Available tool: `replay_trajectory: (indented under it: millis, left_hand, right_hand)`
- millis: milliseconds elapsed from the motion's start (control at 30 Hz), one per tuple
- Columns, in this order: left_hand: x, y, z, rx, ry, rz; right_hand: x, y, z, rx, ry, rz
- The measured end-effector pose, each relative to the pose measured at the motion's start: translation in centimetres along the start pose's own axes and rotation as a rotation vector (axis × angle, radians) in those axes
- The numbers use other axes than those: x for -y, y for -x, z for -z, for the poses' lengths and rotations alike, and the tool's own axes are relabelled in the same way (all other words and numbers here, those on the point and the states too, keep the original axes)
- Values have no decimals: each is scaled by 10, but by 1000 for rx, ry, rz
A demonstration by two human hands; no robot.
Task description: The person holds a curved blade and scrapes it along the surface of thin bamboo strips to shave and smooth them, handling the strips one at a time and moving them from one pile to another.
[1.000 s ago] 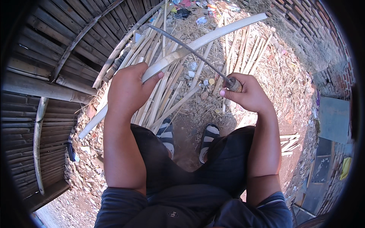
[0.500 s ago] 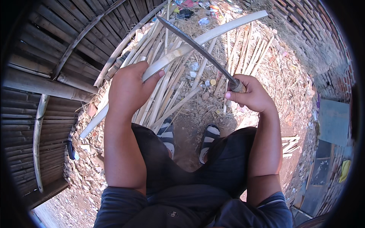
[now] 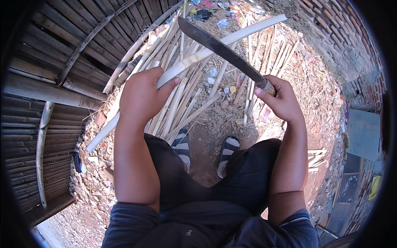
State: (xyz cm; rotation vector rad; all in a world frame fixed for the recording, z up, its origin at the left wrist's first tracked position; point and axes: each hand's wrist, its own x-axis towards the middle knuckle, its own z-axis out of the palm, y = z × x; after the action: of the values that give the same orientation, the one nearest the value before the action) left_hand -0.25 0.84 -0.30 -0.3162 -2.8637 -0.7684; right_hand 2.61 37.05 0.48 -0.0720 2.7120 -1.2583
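My left hand (image 3: 145,93) is wrapped round a long pale bamboo strip (image 3: 248,32), which slants from the lower left up to the far right. A darker joint shows on the strip ahead of my thumb. In my right hand (image 3: 282,98) is the short handle of a machete (image 3: 225,51), gripped with the thumb along it. Its dark, broad blade points up and to the left, lying across the strip in the view with its flat side showing. Whether blade and strip touch, I cannot tell.
Many split bamboo strips (image 3: 182,103) lie on the littered ground ahead of my sandalled feet. More strips (image 3: 278,58) lie farther right, and a small bundle (image 3: 316,159) sits beside my right arm. A slatted bamboo wall (image 3: 45,136) stands at left, a brick wall (image 3: 331,29) at right.
The machete has turned so that its flat shows more broadly, and my right hand has shifted slightly right. The bamboo strip's far end has dipped a little; my left hand keeps its grip.
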Motion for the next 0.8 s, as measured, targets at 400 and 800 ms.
replay_trajectory:
  millis: [400, 800]
  left_hand:
    - [1, 1, 0, -28, 49, 3]
    - [3, 0, 3, -5, 109, 77]
  right_hand:
    - [12, 2, 2, 136, -239, -267]
    - [9, 5, 0, 151, -204, -212]
